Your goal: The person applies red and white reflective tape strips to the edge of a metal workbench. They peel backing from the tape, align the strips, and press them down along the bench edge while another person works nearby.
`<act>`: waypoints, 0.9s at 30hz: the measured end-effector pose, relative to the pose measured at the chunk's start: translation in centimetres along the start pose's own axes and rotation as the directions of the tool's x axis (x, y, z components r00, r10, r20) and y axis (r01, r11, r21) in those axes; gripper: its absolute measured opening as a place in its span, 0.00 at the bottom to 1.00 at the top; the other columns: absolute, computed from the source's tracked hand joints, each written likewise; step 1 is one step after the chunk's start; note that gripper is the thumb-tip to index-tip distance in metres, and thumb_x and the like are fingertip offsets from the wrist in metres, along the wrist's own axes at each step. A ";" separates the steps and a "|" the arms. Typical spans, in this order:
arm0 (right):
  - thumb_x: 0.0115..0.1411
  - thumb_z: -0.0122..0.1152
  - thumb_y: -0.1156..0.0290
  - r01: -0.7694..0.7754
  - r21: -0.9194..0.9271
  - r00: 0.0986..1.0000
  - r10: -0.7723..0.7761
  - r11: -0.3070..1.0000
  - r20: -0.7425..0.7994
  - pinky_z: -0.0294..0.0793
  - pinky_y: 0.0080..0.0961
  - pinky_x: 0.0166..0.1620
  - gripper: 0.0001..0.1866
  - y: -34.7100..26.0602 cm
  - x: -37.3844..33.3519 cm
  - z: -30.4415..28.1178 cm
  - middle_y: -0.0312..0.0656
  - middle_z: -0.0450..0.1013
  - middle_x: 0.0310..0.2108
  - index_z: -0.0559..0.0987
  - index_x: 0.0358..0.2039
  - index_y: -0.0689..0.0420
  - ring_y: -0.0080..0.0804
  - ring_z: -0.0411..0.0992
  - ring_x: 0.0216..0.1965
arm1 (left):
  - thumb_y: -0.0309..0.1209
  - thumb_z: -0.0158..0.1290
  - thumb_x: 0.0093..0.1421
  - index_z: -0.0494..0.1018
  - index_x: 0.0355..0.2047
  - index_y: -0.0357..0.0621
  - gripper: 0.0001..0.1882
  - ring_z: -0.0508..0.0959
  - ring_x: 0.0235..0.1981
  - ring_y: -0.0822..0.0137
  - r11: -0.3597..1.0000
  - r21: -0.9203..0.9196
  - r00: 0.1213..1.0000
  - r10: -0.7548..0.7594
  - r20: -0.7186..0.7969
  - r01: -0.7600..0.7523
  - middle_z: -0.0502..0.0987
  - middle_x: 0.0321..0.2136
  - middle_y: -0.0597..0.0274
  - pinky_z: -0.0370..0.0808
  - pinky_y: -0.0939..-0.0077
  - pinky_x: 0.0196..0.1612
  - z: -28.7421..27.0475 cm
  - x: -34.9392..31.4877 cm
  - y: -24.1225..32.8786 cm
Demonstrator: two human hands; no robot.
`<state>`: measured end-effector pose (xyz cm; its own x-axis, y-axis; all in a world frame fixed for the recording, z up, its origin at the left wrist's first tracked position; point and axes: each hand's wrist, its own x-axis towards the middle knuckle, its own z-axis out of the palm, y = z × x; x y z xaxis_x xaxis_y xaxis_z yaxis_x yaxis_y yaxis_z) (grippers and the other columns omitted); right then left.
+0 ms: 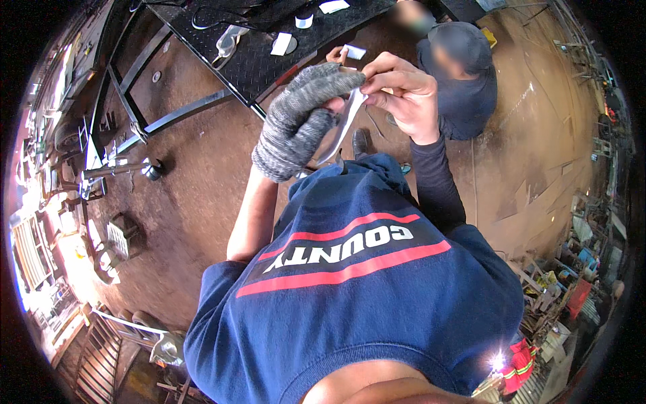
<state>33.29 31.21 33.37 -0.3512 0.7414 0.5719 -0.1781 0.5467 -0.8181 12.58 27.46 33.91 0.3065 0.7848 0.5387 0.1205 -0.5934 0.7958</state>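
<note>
My left hand (293, 121), in a grey knitted glove, is raised in front of my chest, its fingers closed on a thin white strip (346, 124). The strip curves down below the hands and looks like paper or film. My bare right hand (404, 94) meets the glove's fingertips and pinches the strip's upper end between thumb and fingers. The exact grip is partly hidden by the fingers. Just beyond, another person's hand (336, 55) holds a small white piece (354, 51).
A black textured metal platform (259, 74) lies ahead, with clear goggles (230, 42), a white card (281, 44) and a white roll-like item (304, 22). A person in a dark cap (461, 81) is close at the right front. Metal frame bars (188, 110) stand left; clutter (558, 289) lines the right.
</note>
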 end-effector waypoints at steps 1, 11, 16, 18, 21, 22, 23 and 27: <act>0.44 0.72 0.81 -0.010 0.053 1.000 0.010 0.999 0.000 0.72 0.26 0.45 0.12 0.5 -0.2 -0.4 0.38 0.78 0.35 0.83 0.32 0.58 0.28 0.74 0.37 | 0.21 0.52 0.52 0.78 0.46 0.43 0.20 0.74 0.52 0.52 0.997 -0.062 0.998 -0.056 -0.026 0.054 0.78 0.44 0.55 0.67 0.62 0.59 0.6 0.2 0.2; 0.45 0.69 0.84 -0.023 0.284 1.000 0.019 0.959 0.016 0.76 0.25 0.46 0.13 2.2 -0.8 -3.3 0.39 0.77 0.37 0.83 0.34 0.58 0.30 0.75 0.41 | 0.21 0.61 0.48 0.81 0.34 0.46 0.12 0.79 0.43 0.60 0.968 0.249 0.990 0.061 -0.124 -0.028 0.81 0.31 0.60 0.74 0.66 0.50 3.5 2.3 1.7; 0.46 0.69 0.85 -0.046 0.350 0.999 0.045 0.936 0.010 0.77 0.26 0.45 0.13 3.6 -1.5 -5.7 0.40 0.76 0.36 0.83 0.33 0.58 0.30 0.75 0.40 | 0.19 0.60 0.47 0.77 0.31 0.43 0.10 0.79 0.40 0.58 0.927 0.376 0.973 0.083 -0.213 0.004 0.79 0.33 0.58 0.75 0.67 0.45 7.1 3.8 1.5; 0.45 0.69 0.85 -0.015 0.371 0.999 0.028 0.929 -0.029 0.77 0.26 0.44 0.13 3.9 -1.6 -7.0 0.39 0.76 0.36 0.83 0.33 0.57 0.29 0.75 0.40 | 0.17 0.59 0.47 0.76 0.32 0.43 0.12 0.79 0.40 0.59 0.891 0.450 0.963 0.067 -0.260 0.059 0.79 0.34 0.58 0.74 0.69 0.45 8.6 4.2 1.4; 0.45 0.69 0.85 0.074 0.303 0.993 -0.041 0.950 -0.114 0.76 0.24 0.42 0.13 4.4 -1.5 -8.9 0.38 0.75 0.36 0.83 0.32 0.57 0.28 0.74 0.39 | 0.21 0.60 0.49 0.74 0.35 0.44 0.12 0.79 0.37 0.53 0.786 0.612 0.942 0.135 -0.306 0.086 0.77 0.35 0.54 0.76 0.66 0.42 10.3 4.5 0.3; 0.45 0.69 0.85 0.111 0.263 0.987 -0.075 0.958 -0.143 0.76 0.24 0.42 0.13 4.6 -1.4 -9.5 0.38 0.75 0.36 0.83 0.32 0.57 0.27 0.74 0.38 | 0.21 0.59 0.49 0.74 0.35 0.44 0.12 0.79 0.38 0.53 0.753 0.648 0.934 0.146 -0.327 0.110 0.77 0.35 0.54 0.76 0.66 0.42 10.7 4.5 0.0; 0.45 0.69 0.85 0.133 0.267 0.984 -0.096 0.955 -0.148 0.76 0.24 0.41 0.13 4.9 -1.5 -10.1 0.38 0.75 0.36 0.82 0.32 0.56 0.27 0.74 0.38 | 0.22 0.58 0.51 0.73 0.35 0.44 0.11 0.78 0.38 0.53 0.756 0.645 0.920 0.170 -0.353 0.108 0.77 0.35 0.55 0.76 0.65 0.43 11.2 4.4 0.0; 0.45 0.70 0.84 0.228 0.273 0.963 -0.175 0.935 -0.205 0.75 0.25 0.42 0.13 6.1 -0.8 -12.5 0.38 0.73 0.36 0.82 0.32 0.56 0.29 0.73 0.39 | 0.22 0.57 0.52 0.73 0.35 0.43 0.09 0.77 0.42 0.53 0.680 0.713 0.869 0.238 -0.433 0.169 0.76 0.34 0.58 0.74 0.62 0.47 12.8 4.5 0.5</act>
<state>44.03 38.79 28.68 -0.1184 0.6984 0.7059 -0.4973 0.5736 -0.6509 26.08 28.45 33.22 -0.1136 0.6186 0.7775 0.8072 -0.3987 0.4352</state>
